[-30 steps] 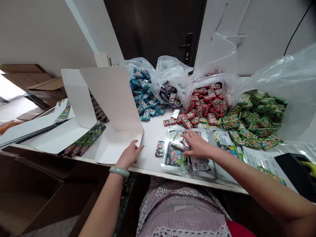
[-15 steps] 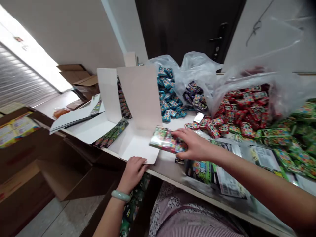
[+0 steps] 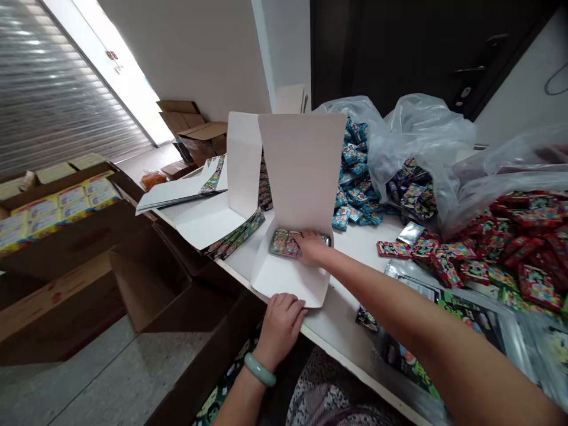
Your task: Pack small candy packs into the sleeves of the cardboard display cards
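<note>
Now that the packets [image 3: 284, 244] have entered the carton [image 3: 302, 171], filling seems underway: my right hand [image 3: 313, 248] pinches them; my left hand [image 3: 280, 325], fingers together, touches its front edge.

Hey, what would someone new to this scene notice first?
Probably the big white card, folded upright mid-picture, with the right hand on colourful packets near its fold and the left hand at its near edge. Next, red packets heaped at far right, and blue packets just right of the card.
</note>
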Demonstrator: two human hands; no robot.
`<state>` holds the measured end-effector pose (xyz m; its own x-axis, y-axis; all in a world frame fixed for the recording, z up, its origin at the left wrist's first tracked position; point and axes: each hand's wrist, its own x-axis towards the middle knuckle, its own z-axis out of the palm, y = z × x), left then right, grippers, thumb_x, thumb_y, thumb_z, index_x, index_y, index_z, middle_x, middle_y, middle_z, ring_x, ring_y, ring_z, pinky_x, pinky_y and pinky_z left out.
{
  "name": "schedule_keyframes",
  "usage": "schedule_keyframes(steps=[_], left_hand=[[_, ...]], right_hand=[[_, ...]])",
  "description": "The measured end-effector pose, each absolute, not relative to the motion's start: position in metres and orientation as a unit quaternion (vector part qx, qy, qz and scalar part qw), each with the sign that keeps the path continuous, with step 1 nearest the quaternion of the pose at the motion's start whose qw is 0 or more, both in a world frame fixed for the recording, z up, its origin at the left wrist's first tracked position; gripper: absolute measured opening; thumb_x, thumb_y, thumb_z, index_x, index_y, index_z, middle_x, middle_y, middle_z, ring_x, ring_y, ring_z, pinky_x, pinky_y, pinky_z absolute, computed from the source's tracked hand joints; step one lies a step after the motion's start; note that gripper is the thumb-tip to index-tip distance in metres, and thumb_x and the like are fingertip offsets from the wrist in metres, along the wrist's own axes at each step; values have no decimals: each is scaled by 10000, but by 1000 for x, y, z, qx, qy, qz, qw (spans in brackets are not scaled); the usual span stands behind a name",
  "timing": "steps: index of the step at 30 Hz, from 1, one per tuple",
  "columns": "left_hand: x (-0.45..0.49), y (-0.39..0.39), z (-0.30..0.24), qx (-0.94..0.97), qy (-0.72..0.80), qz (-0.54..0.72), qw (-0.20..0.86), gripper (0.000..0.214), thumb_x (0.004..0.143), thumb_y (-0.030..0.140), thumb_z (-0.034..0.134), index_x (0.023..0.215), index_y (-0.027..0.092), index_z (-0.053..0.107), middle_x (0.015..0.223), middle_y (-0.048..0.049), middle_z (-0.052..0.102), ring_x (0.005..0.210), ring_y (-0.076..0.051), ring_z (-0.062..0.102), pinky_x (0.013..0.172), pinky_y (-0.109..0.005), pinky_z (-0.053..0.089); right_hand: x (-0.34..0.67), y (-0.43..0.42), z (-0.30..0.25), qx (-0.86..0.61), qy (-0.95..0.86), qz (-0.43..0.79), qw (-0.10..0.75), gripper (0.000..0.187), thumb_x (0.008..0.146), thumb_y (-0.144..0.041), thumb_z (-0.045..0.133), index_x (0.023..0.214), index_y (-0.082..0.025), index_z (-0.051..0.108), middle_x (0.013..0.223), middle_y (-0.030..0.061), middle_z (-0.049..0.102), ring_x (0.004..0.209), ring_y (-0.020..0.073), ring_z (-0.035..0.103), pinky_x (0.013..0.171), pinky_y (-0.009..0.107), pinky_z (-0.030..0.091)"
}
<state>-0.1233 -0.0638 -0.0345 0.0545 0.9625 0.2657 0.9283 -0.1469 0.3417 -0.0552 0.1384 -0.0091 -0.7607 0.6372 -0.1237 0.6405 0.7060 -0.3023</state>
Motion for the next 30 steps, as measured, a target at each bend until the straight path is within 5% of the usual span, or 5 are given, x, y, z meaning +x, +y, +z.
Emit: schedule_keyframes(steps=[9, 14, 20, 25, 30], left_hand=[[-125, -55, -46, 731, 644, 225, -5, 157, 908, 230, 453, 939, 222, 607, 865, -69, 638, 830, -236, 580, 737, -401, 453], [-132, -46, -44, 751, 598, 278, -35, 253, 863, 218, 476, 1105, 234, 547, 1016, -113, 627, 953, -301, 571, 878, -523, 421], [-78, -23, -5, 733, 559, 385, 46, 239, 884, 236, 504, 1120, 233, 541, 1038, -88, 595, 982, -249, 573, 897, -435, 454], [45, 5, 1, 793, 490, 258, 253, 372, 891, 346, 506, 1233, 202, 484, 1081, -84, 617, 997, -220, 592, 885, -375, 485], [138, 8, -11, 833, 505, 122, 192, 726, 674, 522, 716, 1224, 101, 498, 1270, -194, 503, 1228, -372, 426, 1039, -512, 340]], right_hand=[[-48, 108, -2, 339, 919, -199, -32, 662, 864, -320, 591, 1438, -135, 319, 1531, 149, 273, 1395, 310, 251, 1114, 471, 253], [66, 60, 17, 134, 899, -377, -178, 337, 927, -364, 504, 1191, -173, 590, 1223, 62, 638, 1147, 132, 567, 1007, 255, 400], [271, 46, 20, 518, 741, -325, -277, 218, 891, -251, 517, 1033, -174, 663, 1039, 70, 699, 981, 179, 639, 904, 338, 481], [354, 56, 5, 631, 720, -222, -186, 401, 827, -299, 619, 1191, -132, 594, 1200, 154, 623, 1115, 264, 575, 961, 409, 431], [334, 63, 1, 487, 849, -187, -86, 806, 656, -430, 786, 1335, -124, 476, 1358, 186, 498, 1262, 324, 440, 1036, 458, 340]])
